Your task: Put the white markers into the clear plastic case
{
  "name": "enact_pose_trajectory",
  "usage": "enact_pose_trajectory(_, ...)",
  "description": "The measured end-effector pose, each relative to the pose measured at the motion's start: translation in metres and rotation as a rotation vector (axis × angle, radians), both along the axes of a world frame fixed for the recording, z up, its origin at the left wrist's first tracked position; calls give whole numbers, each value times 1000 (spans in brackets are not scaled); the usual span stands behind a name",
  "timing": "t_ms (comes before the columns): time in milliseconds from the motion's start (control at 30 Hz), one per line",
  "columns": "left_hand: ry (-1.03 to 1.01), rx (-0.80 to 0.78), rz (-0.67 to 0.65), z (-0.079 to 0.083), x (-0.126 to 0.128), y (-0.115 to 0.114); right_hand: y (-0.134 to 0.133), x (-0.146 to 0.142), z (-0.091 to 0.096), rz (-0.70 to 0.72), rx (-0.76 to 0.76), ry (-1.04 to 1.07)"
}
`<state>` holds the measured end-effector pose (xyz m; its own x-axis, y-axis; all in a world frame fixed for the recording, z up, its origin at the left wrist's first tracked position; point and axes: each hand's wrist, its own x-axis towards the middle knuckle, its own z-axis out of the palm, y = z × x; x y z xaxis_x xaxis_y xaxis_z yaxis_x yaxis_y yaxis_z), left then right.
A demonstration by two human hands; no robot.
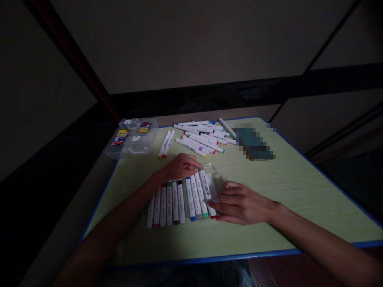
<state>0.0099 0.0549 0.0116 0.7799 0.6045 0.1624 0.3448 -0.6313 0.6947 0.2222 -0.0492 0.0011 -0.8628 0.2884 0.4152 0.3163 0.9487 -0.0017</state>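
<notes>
A row of white markers (169,205) with coloured ends lies side by side, at least partly in a clear plastic case (220,177). My left hand (181,166) is bent over the far end of the row, its index fingertip touching the top of a red-ended marker (206,189). Its other fingers are folded, and what they may hold is hidden. At the near end of that same marker, my right hand (241,204) is closed, with index finger and thumb at the red end. Part of the clear case lies beside my right fingers.
Behind the hands, a loose pile of markers (200,137) covers the table's far side. Two markers (166,144) lie apart to its left. A clear plastic box (139,139) with labels stands at the far left corner. A pixelated dark item (253,141) lies right on the blue-edged table (299,187).
</notes>
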Motion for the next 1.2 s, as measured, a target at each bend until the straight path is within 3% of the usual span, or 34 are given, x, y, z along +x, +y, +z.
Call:
enact_pose_trajectory(167, 7, -14, -66, -1, 1, -1, 1, 0, 1, 4, -28, 3)
enact_pose_trajectory(567, -8, -39, -41, -3, 4, -1, 2, 2, 7, 6, -241, -61)
enact_pose_trajectory(1200, -21, 24, -99, -5, 4, -1, 3, 1, 7, -2, -273, -91)
